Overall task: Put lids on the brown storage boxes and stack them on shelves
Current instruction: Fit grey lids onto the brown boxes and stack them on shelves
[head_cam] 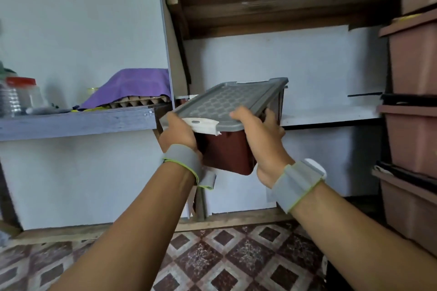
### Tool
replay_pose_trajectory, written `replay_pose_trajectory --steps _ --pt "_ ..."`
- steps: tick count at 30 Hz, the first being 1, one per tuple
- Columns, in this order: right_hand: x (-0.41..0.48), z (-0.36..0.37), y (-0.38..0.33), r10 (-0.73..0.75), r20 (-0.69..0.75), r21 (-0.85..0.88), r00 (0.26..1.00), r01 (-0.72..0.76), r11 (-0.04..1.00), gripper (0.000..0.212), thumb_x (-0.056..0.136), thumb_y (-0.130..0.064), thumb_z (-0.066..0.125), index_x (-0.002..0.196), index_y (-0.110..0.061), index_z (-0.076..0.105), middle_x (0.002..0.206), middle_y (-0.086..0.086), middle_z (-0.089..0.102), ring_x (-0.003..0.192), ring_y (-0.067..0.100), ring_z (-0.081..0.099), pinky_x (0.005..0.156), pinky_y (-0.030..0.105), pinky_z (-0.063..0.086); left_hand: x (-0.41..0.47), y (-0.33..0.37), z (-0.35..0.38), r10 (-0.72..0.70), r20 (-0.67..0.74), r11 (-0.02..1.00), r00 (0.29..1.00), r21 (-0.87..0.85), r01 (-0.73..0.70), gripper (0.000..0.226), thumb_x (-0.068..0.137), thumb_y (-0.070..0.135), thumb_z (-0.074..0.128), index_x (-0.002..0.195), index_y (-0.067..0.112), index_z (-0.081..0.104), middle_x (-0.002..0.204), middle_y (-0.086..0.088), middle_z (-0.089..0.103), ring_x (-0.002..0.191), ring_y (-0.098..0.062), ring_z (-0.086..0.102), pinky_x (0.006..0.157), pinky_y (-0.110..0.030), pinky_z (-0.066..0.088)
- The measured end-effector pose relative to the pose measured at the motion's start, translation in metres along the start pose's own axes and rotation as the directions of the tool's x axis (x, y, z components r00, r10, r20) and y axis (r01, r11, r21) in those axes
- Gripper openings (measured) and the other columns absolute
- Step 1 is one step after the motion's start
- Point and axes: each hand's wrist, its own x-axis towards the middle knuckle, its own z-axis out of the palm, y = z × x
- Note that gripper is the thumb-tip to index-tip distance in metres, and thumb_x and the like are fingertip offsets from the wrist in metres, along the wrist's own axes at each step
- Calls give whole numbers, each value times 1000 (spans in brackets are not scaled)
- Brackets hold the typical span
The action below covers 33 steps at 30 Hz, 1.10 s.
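We look through single wide-angle camera worn on head, facing forward and tilted down. Both forearms enter from bottom edge, so lens sits just behind them. Left hand (176, 132) and right hand (260, 139) land near frame centre, close to us, gripping brown plastic storage box (227, 151). Straight ahead, near: white-backed wooden shelf unit (326, 113). Brown-and-cream patterned tile floor (224, 255) fills bottom strip. Grey wooden ledge (78, 123) runs off left edge; stack of brown plastic bins (413, 66) cut by right edge. Uprights splay outward toward top.
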Motion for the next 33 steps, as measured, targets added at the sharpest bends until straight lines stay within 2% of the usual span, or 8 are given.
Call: replay_pose_trajectory --steps 4,7,11,13,17,22,28,33 --pt "10 8 -30 -53 3 60 999 53 997 81 52 -62 67 128 -42 46 131 -5 45 119 22 52 98 47 48 -3 28 8 51 147 998 988 -29 -47 46 80 59 50 90 16 64 100 -2 69 92 -22 64 95 -38 51" --pt "33 14 -60 -61 -6 173 998 61 983 72 49 -58 72 116 -39 51 124 -4 57 108 20 63 96 47 52 -5 53 9 112 324 993 939 -9 -115 55 67 71 48 77 22 70 102 -3 74 102 -24 65 96 -47 49" --pt "58 23 -79 -55 -30 179 998 60 982 75 57 -59 70 125 -37 47 124 -1 51 105 19 57 89 41 50 3 73 18 190 417 973 889 40 -226 52 83 65 40 79 21 66 108 -3 68 107 -26 59 99 -49 46" --pt "71 28 -87 -90 -47 168 995 97 981 68 69 -56 67 131 -34 47 126 -1 45 102 14 48 79 32 40 4 81 22 248 447 954 860 44 -298 45 89 57 36 81 23 65 110 0 66 107 -23 56 100 -53 46" --pt "100 49 -103 -155 -13 149 988 155 977 62 71 -56 66 125 -29 52 122 -3 55 93 5 53 66 25 36 27 91 31 294 445 932 846 63 -358 36 95 47 34 79 27 60 107 3 63 95 -16 55 99 -54 46" --pt "133 72 -102 -141 19 95 990 139 986 68 75 -59 63 133 -26 48 118 -7 52 99 12 49 83 31 34 59 93 39 298 446 922 844 96 -376 34 94 47 33 89 25 59 117 1 63 98 -17 56 99 -57 46" --pt "182 97 -84 -128 38 79 991 125 989 71 80 -66 57 136 -24 44 112 -8 46 102 13 41 88 33 31 105 89 56 316 433 890 844 173 -422 36 77 52 34 85 31 62 108 9 63 110 -20 55 101 -59 43" --pt "205 108 -62 -116 60 69 991 112 991 73 77 -67 55 136 -25 42 117 -5 50 105 13 46 90 35 35 133 73 67 320 443 873 838 207 -442 31 85 49 35 89 33 61 107 15 58 107 -15 53 101 -60 43"
